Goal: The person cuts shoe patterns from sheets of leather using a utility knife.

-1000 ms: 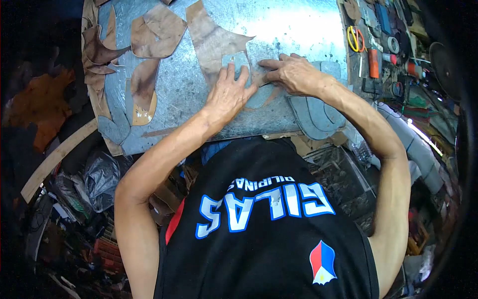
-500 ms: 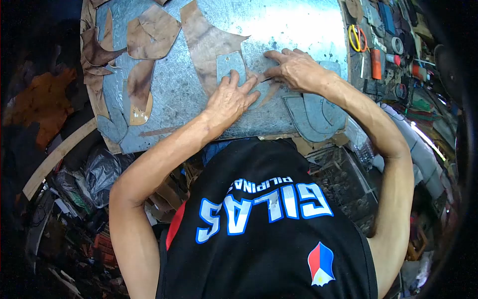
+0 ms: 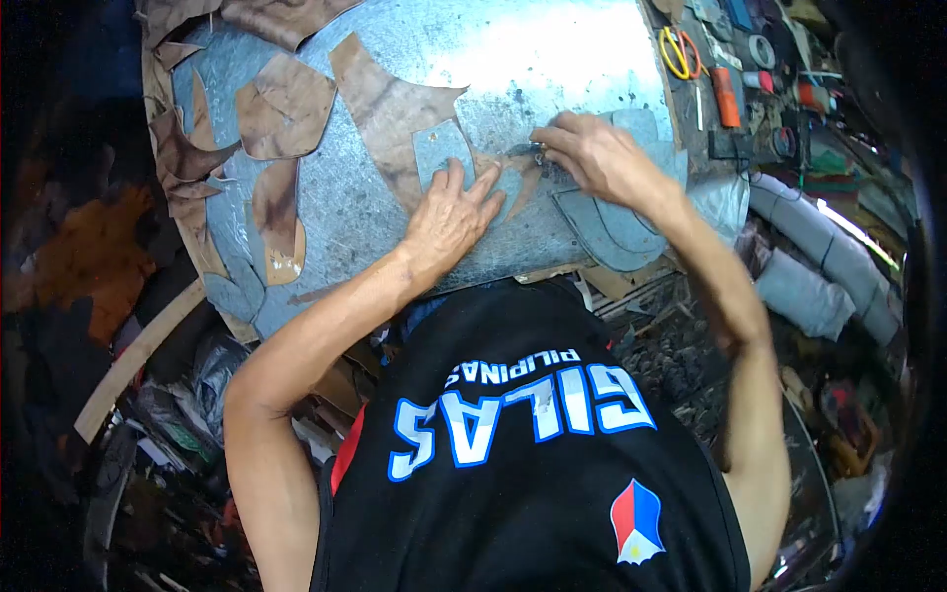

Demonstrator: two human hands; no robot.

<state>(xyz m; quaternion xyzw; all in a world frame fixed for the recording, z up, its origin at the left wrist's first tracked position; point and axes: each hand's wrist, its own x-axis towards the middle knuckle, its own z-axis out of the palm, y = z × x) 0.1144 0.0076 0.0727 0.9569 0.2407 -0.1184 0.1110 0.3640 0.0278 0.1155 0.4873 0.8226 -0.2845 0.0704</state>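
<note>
My left hand (image 3: 449,212) lies with its fingers spread, pressing on a grey template (image 3: 440,150) and the brown leather piece (image 3: 380,99) beneath it. A second grey template (image 3: 509,187) shows beside its fingertips, partly covered. To the right, my right hand (image 3: 597,158) is closed in a pinch on a small dark pointed tool (image 3: 523,150), mostly hidden by the fingers. Its tip is near a narrow brown leather strip (image 3: 528,183). Under the right wrist lie rounded grey templates (image 3: 602,227).
The metal-topped table (image 3: 335,212) carries more brown leather pieces (image 3: 286,104) on the left. Scissors with yellow and orange handles (image 3: 679,54), an orange cylinder (image 3: 726,97) and a tape roll (image 3: 761,49) lie along the right side. A plastic-wrapped roll (image 3: 819,237) stands beyond.
My right hand has lifted slightly and closed into a pinch; its fingers were spread on the table before. My left hand stays on the template. The view has shifted a little.
</note>
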